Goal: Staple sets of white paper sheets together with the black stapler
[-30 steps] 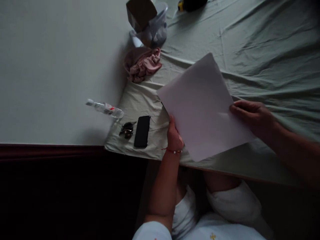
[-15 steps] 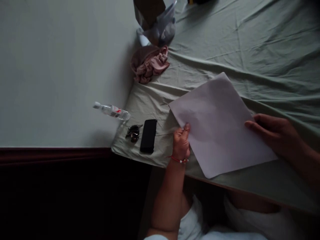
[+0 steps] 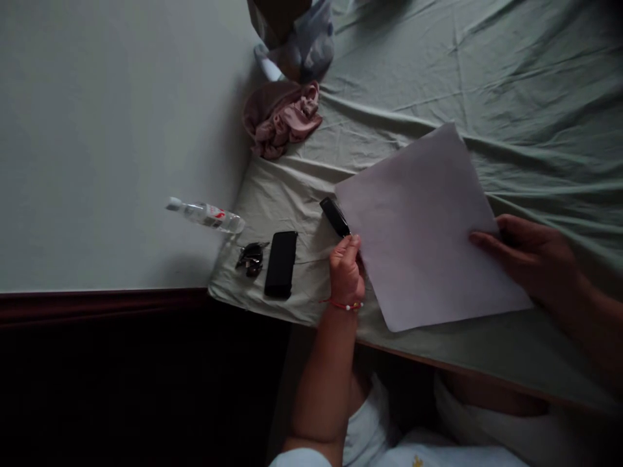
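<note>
My left hand (image 3: 346, 267) is closed in a pinch at the left edge of a large white sheet of paper (image 3: 428, 233). At its fingertips is the end of a small, glossy black oblong object (image 3: 335, 217), which looks like a stapler. The object sticks out to the left of the paper, and its near end is hidden by the fingers. My right hand (image 3: 535, 259) grips the paper's right edge, thumb on top and fingers out of sight beneath. The sheet is tilted at an angle over the green bedsheet.
On the green bedsheet (image 3: 389, 97), to the left, lie a black phone (image 3: 281, 264) and a bunch of keys (image 3: 252, 258). A clear plastic bottle (image 3: 207, 215) lies by the wall (image 3: 97, 130). Further back are a crumpled pink cloth (image 3: 285, 120) and a plastic bag (image 3: 306, 48).
The paper has shifted up and away from my left thumb, uncovering the black object that lay mostly beneath it. My right hand still grips the sheet. The whole view has shifted slightly.
</note>
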Tool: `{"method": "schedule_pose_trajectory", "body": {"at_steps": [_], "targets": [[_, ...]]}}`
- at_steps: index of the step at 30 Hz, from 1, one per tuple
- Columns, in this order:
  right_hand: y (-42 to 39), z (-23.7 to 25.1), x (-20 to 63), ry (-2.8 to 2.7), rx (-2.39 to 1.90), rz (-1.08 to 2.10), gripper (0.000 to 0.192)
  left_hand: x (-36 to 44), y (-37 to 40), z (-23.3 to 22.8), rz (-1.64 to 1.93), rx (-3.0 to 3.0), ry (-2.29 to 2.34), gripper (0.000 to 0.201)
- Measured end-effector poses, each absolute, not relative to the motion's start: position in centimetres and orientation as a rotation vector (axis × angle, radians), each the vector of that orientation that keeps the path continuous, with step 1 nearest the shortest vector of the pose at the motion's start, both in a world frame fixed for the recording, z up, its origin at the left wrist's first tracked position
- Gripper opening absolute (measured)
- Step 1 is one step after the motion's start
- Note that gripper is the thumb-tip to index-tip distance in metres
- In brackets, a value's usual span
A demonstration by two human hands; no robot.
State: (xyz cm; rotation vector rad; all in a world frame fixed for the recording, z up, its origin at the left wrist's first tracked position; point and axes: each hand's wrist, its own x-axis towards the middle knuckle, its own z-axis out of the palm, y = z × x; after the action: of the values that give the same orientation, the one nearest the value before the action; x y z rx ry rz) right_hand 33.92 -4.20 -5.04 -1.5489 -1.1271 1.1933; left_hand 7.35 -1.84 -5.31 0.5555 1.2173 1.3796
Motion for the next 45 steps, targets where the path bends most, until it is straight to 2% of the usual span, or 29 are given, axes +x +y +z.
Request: {"method": "schedule_pose_trajectory", "body": {"at_steps": [5,11,18,25,29,33,42,45], "targets": [[-4.1,-5.4,34.2,-1.217,-1.545,1.150,0.037,8.0,-1.5,-5.4,1.440,0.547,1.274,0.021],[-4.1,-5.4,34.0,-1.161,-1.494,1.175,0.040,8.2,-1.3,-5.6,1.479,0.518,1.308,0.028],[-4.2,-5.8,33.9,-1.139,-1.480,1.182,0.044,7.8,-1.2,-5.5,1.502,0.441,1.237,0.023],[-4.1,-5.1,33.8,-1.151,-1.474,1.188,0.043,7.9,-1.2,-5.3,1.408,0.563,1.261,0.022],[-4.1,-4.8,33.5,-1.146,-1.475,1.192,0.040,8.1,-1.1,-5.6,1.464,0.590,1.259,0.027],[-3.9,-5.0,33.4,-1.114,-1.457,1.186,0.046,8.0,-1.0,-5.8,1.492,0.556,1.246,0.031],[-4.0,-5.4,33.9,-1.058,-1.455,1.295,0.046,7.8,-0.9,-5.7,1.494,0.567,1.280,0.018],[-3.9,-5.6,33.9,-1.074,-1.435,1.289,0.045,7.5,-0.8,-6.0,1.524,0.580,1.267,0.022]]}}
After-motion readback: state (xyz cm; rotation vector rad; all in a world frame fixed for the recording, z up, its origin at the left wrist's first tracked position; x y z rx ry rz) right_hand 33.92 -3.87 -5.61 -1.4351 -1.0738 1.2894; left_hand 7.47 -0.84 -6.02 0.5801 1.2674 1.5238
